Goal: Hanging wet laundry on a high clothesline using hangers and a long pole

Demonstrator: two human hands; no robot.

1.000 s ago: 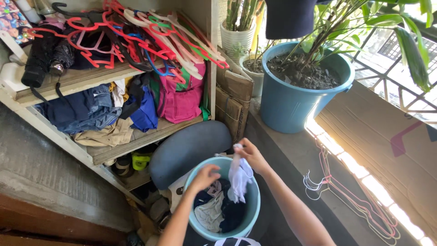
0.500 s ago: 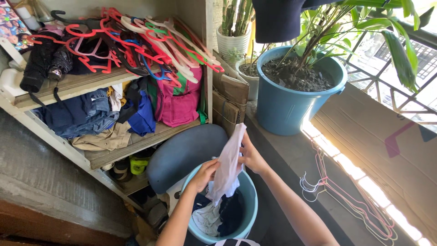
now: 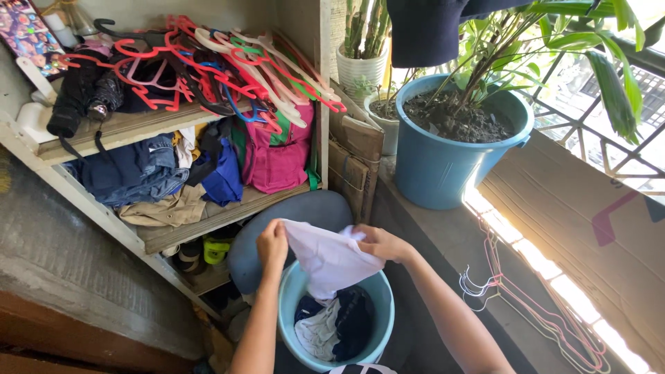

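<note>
White garment held spread over a light blue laundry bucket, both hands gripping.

Left hand (image 3: 272,244) and right hand (image 3: 379,242) each have their fingers closed on an upper edge of the white garment (image 3: 331,260), which hangs stretched between them directly above the bucket (image 3: 383,320); dark and pale clothes lie inside. Just behind stands a grey chair back (image 3: 284,221). To the left, a wooden shelf (image 3: 208,218) carries folded clothes, with a tangle of red and pink hangers (image 3: 228,66) on top. A blue plant pot (image 3: 443,166) stands on the ledge at right, wire hangers (image 3: 540,312) lying along it.
</note>
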